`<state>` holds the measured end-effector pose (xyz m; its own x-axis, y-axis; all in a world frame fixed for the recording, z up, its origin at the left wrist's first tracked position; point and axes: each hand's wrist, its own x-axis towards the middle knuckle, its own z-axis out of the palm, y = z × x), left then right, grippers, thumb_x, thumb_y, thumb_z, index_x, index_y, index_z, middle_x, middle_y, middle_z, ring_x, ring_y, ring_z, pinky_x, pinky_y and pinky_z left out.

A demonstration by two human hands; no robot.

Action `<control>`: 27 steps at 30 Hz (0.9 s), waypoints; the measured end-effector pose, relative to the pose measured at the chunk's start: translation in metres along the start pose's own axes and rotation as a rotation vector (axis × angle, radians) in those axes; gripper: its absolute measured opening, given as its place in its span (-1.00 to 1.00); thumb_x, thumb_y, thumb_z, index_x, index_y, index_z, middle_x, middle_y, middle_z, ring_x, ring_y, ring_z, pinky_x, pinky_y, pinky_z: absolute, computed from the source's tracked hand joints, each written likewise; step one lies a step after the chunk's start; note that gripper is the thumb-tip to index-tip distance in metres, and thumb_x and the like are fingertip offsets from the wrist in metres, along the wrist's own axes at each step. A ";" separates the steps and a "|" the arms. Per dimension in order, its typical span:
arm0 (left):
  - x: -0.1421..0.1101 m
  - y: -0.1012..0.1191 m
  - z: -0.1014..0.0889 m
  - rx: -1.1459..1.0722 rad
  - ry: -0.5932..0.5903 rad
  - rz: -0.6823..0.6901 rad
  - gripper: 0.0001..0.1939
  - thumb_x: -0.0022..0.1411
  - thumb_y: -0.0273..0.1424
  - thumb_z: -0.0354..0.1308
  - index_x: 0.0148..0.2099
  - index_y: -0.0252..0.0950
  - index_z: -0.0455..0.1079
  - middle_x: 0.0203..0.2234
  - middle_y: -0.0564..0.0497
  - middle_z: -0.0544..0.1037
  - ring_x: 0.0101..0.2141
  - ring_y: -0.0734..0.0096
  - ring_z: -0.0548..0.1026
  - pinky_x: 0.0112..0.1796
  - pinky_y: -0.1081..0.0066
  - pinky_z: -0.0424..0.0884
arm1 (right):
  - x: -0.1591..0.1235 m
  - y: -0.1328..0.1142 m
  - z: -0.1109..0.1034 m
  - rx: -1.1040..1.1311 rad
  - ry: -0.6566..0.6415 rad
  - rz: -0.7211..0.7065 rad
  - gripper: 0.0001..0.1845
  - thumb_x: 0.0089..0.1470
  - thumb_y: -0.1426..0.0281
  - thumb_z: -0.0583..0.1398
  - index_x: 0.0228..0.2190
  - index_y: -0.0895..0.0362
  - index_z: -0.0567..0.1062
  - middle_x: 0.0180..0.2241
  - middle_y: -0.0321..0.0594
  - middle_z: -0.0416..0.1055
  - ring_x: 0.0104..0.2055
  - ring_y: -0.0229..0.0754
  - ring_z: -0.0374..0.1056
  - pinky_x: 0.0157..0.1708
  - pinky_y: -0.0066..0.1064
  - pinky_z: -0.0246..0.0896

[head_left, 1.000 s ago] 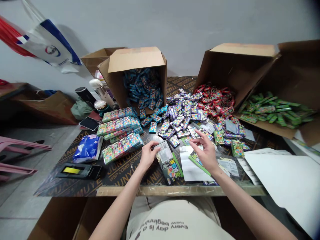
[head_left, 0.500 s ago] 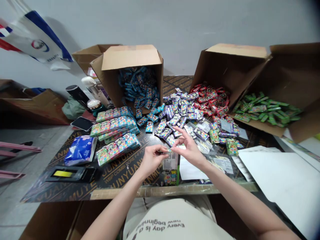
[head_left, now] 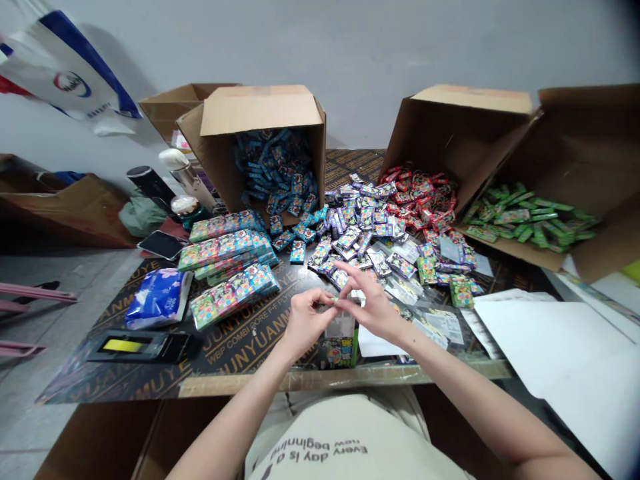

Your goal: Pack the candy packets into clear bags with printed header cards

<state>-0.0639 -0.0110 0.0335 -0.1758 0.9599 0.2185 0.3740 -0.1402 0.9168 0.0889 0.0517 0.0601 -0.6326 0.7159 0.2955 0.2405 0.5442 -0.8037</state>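
My left hand and my right hand meet fingertip to fingertip above the table's front edge. Both pinch the top edge of a flat black-and-green printed packet, whose upper part is partly hidden by the hands. A thin pale-green edge shows between the fingertips. My right index finger stretches away from the pinch. Just behind the hands spreads a heap of small purple printed packs. A sheet of white paper lies under my right wrist.
Open cartons hold blue packs, red packs and green packs. To the left are wrapped multi-packs, a blue tissue pack, a black tape-like tray and a phone. White sheets cover the right side.
My right hand has left the green printed piece on the right and come across to my left hand. Both now pinch together at the packet's top, and the packet is tipped more upright.
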 end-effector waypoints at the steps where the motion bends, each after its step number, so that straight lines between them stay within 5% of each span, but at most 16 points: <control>1: 0.000 0.000 0.001 -0.001 0.009 0.004 -0.84 0.00 -0.37 0.23 -0.50 -0.34 0.35 -0.49 -0.02 0.53 -0.45 0.41 0.48 -0.39 0.44 0.36 | -0.001 -0.001 0.002 -0.017 0.005 -0.016 -0.39 0.00 0.49 0.16 0.09 -0.05 0.19 -0.44 -0.31 0.40 -0.23 -0.12 0.27 0.00 -0.13 -0.04; 4: -0.003 0.002 0.002 0.014 0.009 0.014 -0.86 0.03 -0.38 0.20 -0.49 -0.33 0.36 -0.50 0.01 0.51 -0.47 0.44 0.45 -0.40 0.46 0.33 | -0.003 -0.001 0.009 0.147 0.083 0.093 -0.36 -0.06 0.47 0.18 0.08 -0.06 0.19 -0.42 -0.31 0.37 -0.26 -0.15 0.26 -0.09 -0.21 0.08; 9: -0.008 0.009 -0.001 -0.002 -0.015 0.006 -0.83 -0.02 -0.40 0.25 -0.39 -0.30 0.31 -0.53 0.09 0.42 -0.48 0.48 0.41 -0.42 0.49 0.32 | -0.001 0.019 0.021 0.754 0.246 0.633 -0.14 -0.26 0.44 0.26 0.09 -0.06 0.07 -0.50 -0.45 0.29 -0.48 -0.29 0.26 -0.42 -0.45 0.17; 11: -0.006 0.009 -0.010 -0.047 0.104 -0.009 -0.78 -0.04 -0.42 0.26 -0.32 -0.28 0.30 -0.50 0.11 0.39 -0.46 0.50 0.40 -0.40 0.50 0.33 | -0.003 0.028 0.022 0.809 0.349 0.711 -0.19 -0.21 0.36 0.25 0.08 -0.08 0.07 -0.45 -0.42 0.32 -0.42 -0.29 0.29 -0.40 -0.47 0.17; 14: 0.005 0.005 -0.030 -0.182 0.444 -0.024 -0.70 -0.05 -0.43 0.27 -0.22 -0.26 0.30 -0.47 0.12 0.35 -0.43 0.53 0.39 -0.36 0.52 0.34 | -0.015 0.039 0.024 0.668 0.541 0.640 -0.27 -0.12 0.21 0.23 0.08 -0.13 0.08 -0.25 -0.32 0.36 -0.17 -0.24 0.30 -0.21 -0.42 0.19; 16: 0.011 0.000 -0.040 -0.347 0.648 -0.039 -0.64 -0.07 -0.44 0.28 -0.18 -0.25 0.29 -0.45 0.13 0.34 -0.42 0.58 0.38 -0.34 0.56 0.33 | -0.023 0.043 0.027 0.616 0.536 0.623 -0.21 -0.15 0.19 0.26 0.10 -0.13 0.06 -0.20 -0.27 0.37 -0.09 -0.20 0.29 -0.16 -0.37 0.20; 18: 0.011 -0.007 -0.042 -0.538 0.731 -0.107 -0.58 -0.09 -0.44 0.30 -0.14 -0.22 0.28 -0.43 0.14 0.34 -0.44 0.62 0.37 -0.34 0.59 0.32 | -0.029 0.046 0.029 0.701 0.435 0.647 -0.10 -0.19 0.20 0.30 0.14 -0.11 0.00 -0.28 -0.26 0.41 -0.18 -0.16 0.35 -0.22 -0.30 0.26; 22: -0.010 -0.027 -0.029 -0.685 0.587 -0.319 -0.46 -0.06 -0.37 0.28 -0.01 -0.18 0.20 -0.44 0.14 0.37 -0.46 0.60 0.40 -0.35 0.54 0.34 | -0.026 0.051 0.017 0.864 0.481 0.577 -0.01 -0.26 0.28 0.34 0.15 -0.06 -0.03 -0.54 -0.44 0.37 -0.47 -0.24 0.37 -0.37 -0.29 0.33; 25: -0.025 -0.037 -0.023 -0.420 0.414 -0.359 -0.38 -0.07 -0.36 0.29 0.05 -0.20 0.15 -0.39 0.08 0.41 -0.36 0.47 0.44 -0.26 0.41 0.36 | -0.015 0.045 -0.006 0.750 0.511 0.472 -0.01 -0.27 0.36 0.35 0.15 -0.06 0.00 -0.53 -0.45 0.39 -0.50 -0.28 0.36 -0.39 -0.36 0.33; 27: -0.027 -0.033 -0.023 -0.129 0.317 -0.265 -0.39 -0.10 -0.36 0.30 0.04 -0.21 0.22 -0.24 -0.01 0.42 -0.17 0.32 0.42 -0.11 0.26 0.31 | -0.009 0.035 -0.017 0.656 0.384 0.412 -0.01 -0.26 0.41 0.34 0.16 -0.07 -0.01 -0.50 -0.40 0.42 -0.47 -0.24 0.38 -0.38 -0.35 0.32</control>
<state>-0.0928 -0.0381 0.0050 -0.5291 0.8475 0.0435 0.1653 0.0527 0.9848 0.1151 0.0720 0.0381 -0.2674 0.9632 -0.0264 -0.1524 -0.0694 -0.9859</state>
